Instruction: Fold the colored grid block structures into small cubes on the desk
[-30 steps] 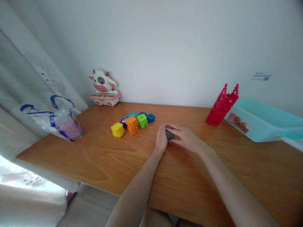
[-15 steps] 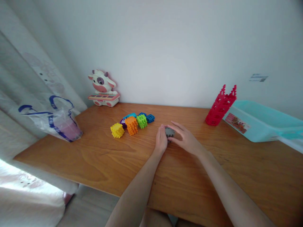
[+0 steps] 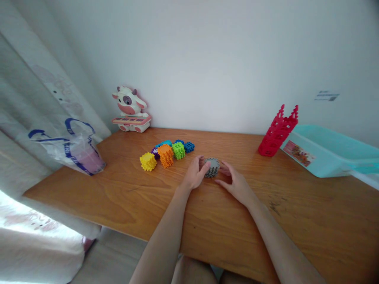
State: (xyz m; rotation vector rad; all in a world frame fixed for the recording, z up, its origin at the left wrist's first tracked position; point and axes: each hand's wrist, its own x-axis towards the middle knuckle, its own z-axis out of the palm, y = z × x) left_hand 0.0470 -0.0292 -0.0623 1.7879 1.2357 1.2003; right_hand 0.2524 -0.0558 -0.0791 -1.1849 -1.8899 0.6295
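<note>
A small grey cube of interlocking pieces (image 3: 212, 167) rests on the wooden table (image 3: 124, 197) between both hands. My left hand (image 3: 194, 174) touches its left side with thumb and fingers curled around it. My right hand (image 3: 235, 182) lies just to its right, fingers stretched toward the cube and touching it low on that side. Left of the hands sits a cluster of similar cubes: yellow (image 3: 147, 161), orange (image 3: 166, 155), green (image 3: 178, 150), blue (image 3: 188, 147), with purple and teal ones partly hidden behind.
A cow toy with a keyboard (image 3: 130, 111) stands by the wall. A plastic bag holding a pink cup (image 3: 77, 153) lies at the table's left edge beside a curtain. A red lattice tower (image 3: 277, 132) leans on a turquoise bin (image 3: 328, 154) at right.
The grey cube has been turned and now shows fully between the hands. My right hand has slid off its top and down to its right side; my left hand shifted slightly left.
</note>
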